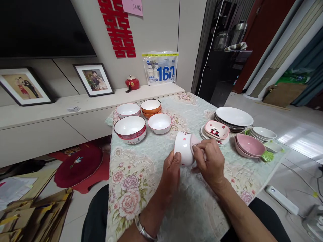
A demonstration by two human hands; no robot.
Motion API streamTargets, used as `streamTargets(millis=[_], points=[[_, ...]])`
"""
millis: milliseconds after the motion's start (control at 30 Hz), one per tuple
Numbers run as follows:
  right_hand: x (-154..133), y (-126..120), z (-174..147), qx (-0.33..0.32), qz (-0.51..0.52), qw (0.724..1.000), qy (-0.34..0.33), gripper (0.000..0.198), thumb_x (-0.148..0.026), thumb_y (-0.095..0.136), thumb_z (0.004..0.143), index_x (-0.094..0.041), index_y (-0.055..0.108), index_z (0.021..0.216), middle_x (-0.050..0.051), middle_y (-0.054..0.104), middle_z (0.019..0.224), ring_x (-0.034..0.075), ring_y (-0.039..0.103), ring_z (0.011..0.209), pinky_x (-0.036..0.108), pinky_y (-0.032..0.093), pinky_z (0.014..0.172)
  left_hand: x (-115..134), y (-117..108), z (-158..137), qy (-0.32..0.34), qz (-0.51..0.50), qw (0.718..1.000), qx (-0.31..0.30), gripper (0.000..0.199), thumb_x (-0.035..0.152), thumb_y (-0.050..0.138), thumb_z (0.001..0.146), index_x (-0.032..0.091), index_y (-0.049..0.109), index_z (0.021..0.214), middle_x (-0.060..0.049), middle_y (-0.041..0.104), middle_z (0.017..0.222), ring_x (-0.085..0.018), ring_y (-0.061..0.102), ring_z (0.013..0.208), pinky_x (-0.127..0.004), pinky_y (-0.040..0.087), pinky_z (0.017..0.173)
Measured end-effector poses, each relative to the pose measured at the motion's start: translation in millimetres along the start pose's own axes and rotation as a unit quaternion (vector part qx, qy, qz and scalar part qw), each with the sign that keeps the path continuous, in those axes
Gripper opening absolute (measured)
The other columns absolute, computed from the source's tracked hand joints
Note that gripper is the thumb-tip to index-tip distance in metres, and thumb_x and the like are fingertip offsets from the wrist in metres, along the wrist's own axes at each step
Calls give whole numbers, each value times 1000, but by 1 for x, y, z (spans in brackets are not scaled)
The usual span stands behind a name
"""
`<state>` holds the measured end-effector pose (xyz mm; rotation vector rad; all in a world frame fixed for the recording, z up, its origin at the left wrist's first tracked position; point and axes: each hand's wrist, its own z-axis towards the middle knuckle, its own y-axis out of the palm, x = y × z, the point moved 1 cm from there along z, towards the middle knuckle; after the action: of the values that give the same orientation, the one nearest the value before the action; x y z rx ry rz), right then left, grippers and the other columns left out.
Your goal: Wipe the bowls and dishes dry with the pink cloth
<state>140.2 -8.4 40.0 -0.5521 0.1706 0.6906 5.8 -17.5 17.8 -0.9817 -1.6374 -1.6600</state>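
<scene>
Tilted on its side above the table, a white bowl point(183, 148) with small red marks is gripped by my left hand point(172, 169), thumb on its outer wall. My right hand point(210, 160) is closed at the bowl's right side, pinching a pale pink cloth point(193, 140) against it. The bowl's inside is turned away from view. Beyond it stand a small white bowl point(159, 123) with a red rim, stacked red-patterned bowls point(130, 129), stacked orange bowls point(150, 108) and another pink-rimmed white bowl point(128, 110).
Right of my hands lie a square cat-print dish point(217, 130) on small plates, stacked large plates point(234, 116), pink bowls point(250, 146) and small white dishes point(264, 133). A floral cloth covers the table point(143, 161). Behind it, a cabinet holds frames, a red jar point(132, 83) and a plastic pack point(161, 69).
</scene>
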Motion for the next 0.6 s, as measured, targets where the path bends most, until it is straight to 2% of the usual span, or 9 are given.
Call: streamTargets(millis=[67, 133, 233, 300, 367, 433, 500, 600], points=[[10, 0, 4, 10, 34, 997, 66, 15, -19, 57, 94, -20, 57, 79, 4, 59, 78, 20, 56, 78, 35, 45, 74, -6, -2, 1, 11, 16, 999, -36, 39, 42, 76, 80, 14, 72, 107, -5, 73, 87, -17, 64, 78, -27, 50, 75], [21, -1, 7, 10, 68, 987, 144, 18, -24, 58, 93, -20, 58, 76, 3, 61, 78, 19, 57, 78, 35, 45, 76, -9, -3, 0, 11, 37, 997, -61, 42, 38, 78, 79, 14, 70, 114, -7, 75, 99, -19, 65, 86, -29, 50, 81], [32, -4, 9, -7, 107, 961, 255, 19, -30, 59, 93, -19, 63, 78, 4, 67, 79, 20, 62, 79, 36, 48, 76, -8, -3, -1, 6, 76, 994, -79, 44, 38, 78, 79, 12, 70, 114, -9, 75, 99, -20, 65, 85, -29, 51, 80], [28, -6, 9, -8, 99, 960, 263, 14, -28, 60, 92, -19, 68, 88, 5, 72, 86, 21, 66, 82, 37, 51, 78, -5, -2, -2, 5, 96, 992, -83, 43, 39, 77, 79, 12, 70, 112, -8, 74, 96, -19, 64, 83, -29, 51, 77], [16, -8, 10, -11, 78, 977, 199, 14, -22, 58, 93, -19, 70, 100, 6, 74, 98, 22, 68, 92, 38, 52, 85, -2, -2, -2, 8, 115, 990, -81, 41, 39, 76, 79, 12, 70, 109, -6, 73, 92, -18, 63, 80, -28, 50, 75], [0, -10, 10, -38, 73, 992, 96, 20, -14, 54, 94, -19, 68, 106, 8, 73, 109, 22, 68, 104, 39, 51, 95, -1, -3, -1, 18, 141, 987, -74, 37, 38, 75, 79, 12, 69, 105, -4, 71, 86, -17, 60, 76, -27, 49, 72], [-15, -11, 12, -65, 78, 995, -3, 24, -7, 52, 92, -18, 67, 107, 10, 73, 111, 22, 67, 111, 41, 48, 104, -2, -4, -1, 31, 178, 981, -72, 30, 36, 74, 79, 13, 68, 97, -1, 67, 81, -15, 56, 72, -26, 46, 68], [-27, -14, 15, -92, 78, 986, -112, 27, -2, 53, 87, -15, 67, 106, 10, 74, 103, 22, 69, 105, 42, 48, 106, -5, -3, -2, 51, 239, 965, -99, 19, 32, 72, 78, 14, 65, 83, 1, 61, 73, -14, 50, 68, -25, 43, 64]])
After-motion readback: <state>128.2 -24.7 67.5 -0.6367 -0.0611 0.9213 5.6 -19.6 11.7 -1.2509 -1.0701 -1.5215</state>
